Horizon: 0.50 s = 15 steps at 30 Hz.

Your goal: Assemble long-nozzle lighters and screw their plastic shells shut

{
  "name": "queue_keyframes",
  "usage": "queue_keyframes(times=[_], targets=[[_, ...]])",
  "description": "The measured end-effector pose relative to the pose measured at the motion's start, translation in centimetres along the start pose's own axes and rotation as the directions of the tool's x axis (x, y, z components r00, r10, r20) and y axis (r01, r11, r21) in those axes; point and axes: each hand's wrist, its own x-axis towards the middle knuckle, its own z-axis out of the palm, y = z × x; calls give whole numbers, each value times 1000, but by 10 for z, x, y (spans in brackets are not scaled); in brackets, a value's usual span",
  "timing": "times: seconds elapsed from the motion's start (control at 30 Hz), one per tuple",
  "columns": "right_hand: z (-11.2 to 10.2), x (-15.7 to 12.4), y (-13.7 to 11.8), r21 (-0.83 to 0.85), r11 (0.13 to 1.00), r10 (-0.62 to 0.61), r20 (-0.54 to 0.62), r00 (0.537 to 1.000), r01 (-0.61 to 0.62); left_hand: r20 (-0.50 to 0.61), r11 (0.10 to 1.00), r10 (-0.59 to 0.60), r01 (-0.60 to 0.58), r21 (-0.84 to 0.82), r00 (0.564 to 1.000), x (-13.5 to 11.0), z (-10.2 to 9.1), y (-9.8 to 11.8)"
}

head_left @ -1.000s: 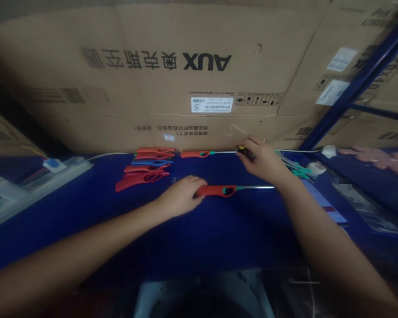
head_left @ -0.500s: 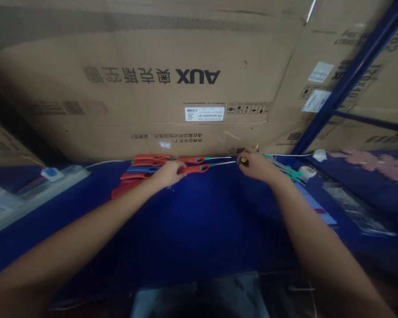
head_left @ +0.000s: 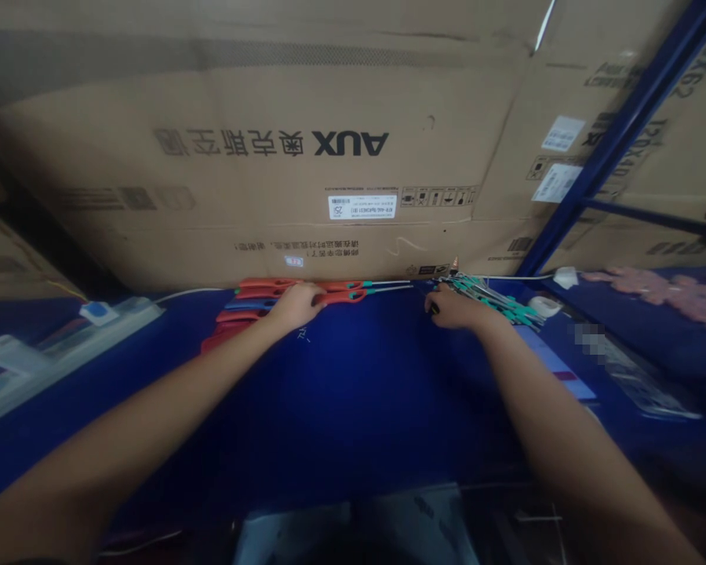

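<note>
Red-handled long-neck lighters lie along the back of the blue table; the front one (head_left: 347,297) has a green collar and a thin metal barrel pointing right. My left hand (head_left: 297,306) is closed on its handle. Beyond it lies a second red lighter (head_left: 338,286). To the left are several red handles (head_left: 231,316) and a blue handle (head_left: 250,304). My right hand (head_left: 454,308), past the barrel tips, is closed around a small dark tool (head_left: 434,308), mostly hidden by the fingers. Behind the right hand lies a pile of metal rods with green collars (head_left: 497,300).
A large cardboard box (head_left: 259,204) walls off the back. A power strip (head_left: 123,318) runs along the left. On the right are a blue shelf post (head_left: 594,173), a roll of white tape (head_left: 544,306), a flat white-and-blue item (head_left: 556,365) and pink material (head_left: 659,294).
My right hand has drawn slightly down, toward me, away from the barrel tip. The tool's yellow end no longer shows. My left hand stays on the front lighter.
</note>
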Motion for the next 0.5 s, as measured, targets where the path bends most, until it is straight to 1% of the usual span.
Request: queue_keyframes(times=[0.17,0.27,0.33,0.4,0.5], targets=[[-1,3,4,-11,999,45,13,999,-45,-31,1000,6,-6,14,999,-1,0,1],[0,4,5,-27,998,64,14,998,-63,-54,1000,13,-12,10,998,-6,-4,6],[0,5,8,-47,995,87,15,996,-87,-76,1000,8,-8,6,997,-10,-11,8],[1,6,10,-70,991,115,19,993,-114,-101,1000,-10,10,-1,995,-13,-21,5],[3,8,13,-110,983,151,37,988,-146,-139,997,-71,68,-23,988,-17,-37,-9]])
